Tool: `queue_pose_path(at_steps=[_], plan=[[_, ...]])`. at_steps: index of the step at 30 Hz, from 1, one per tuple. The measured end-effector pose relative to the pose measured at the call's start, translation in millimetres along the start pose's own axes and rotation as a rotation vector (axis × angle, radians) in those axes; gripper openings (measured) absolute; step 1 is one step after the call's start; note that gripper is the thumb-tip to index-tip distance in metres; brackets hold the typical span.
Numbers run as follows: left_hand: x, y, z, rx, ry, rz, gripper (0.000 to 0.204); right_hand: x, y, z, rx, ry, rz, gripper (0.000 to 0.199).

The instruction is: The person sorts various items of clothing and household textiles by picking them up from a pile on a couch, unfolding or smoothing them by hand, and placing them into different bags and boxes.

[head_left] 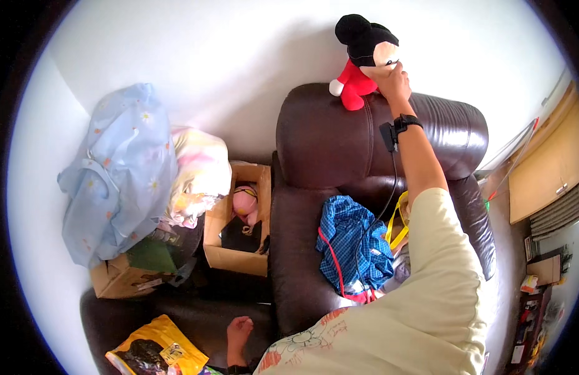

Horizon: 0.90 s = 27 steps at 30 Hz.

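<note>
Right hand (394, 76) closed on a soft, light plush toy (361, 59) atop the brown armchair's backrest (339, 131), likely best gripped by its body; left hand (238, 334) open, empty, low beside the seat.

Bright, even daylight on a washed-out white wall (239, 56); strong fisheye bending, black vignette corners.

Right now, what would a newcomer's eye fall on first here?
The black-and-red plush toy perched on top of the dark brown armchair, with the right hand gripping its head. Next, the blue checked cloth lying on the seat, and the pale blue bundle piled at left.
</note>
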State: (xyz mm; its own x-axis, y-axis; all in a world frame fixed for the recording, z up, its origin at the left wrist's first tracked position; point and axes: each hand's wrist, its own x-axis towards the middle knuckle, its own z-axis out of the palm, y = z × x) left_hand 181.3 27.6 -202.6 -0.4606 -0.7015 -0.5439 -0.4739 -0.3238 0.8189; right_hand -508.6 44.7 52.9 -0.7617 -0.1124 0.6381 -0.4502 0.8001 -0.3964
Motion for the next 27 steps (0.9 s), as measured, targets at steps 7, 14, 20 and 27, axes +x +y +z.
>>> queue_pose_path(at_steps=[7,14,20,27], plan=[[0.4,1.9,7.1,-0.031,0.059,-0.104,0.021,13.9,0.0,-1.4,0.019,-0.122,-0.086,0.037],[0.9,-10.5,3.4,-0.039,0.070,-0.049,0.019,11.9,-8.8,23.5,-0.063,-0.188,-0.137,0.029],[-5.7,6.7,6.3,-0.020,0.083,-0.074,0.020,3.2,-12.7,3.8,0.012,-0.115,0.072,0.054],[0.1,7.6,5.3,-0.101,0.079,-0.091,0.019,5.3,-11.8,-15.8,-0.024,-0.115,0.149,0.069]])
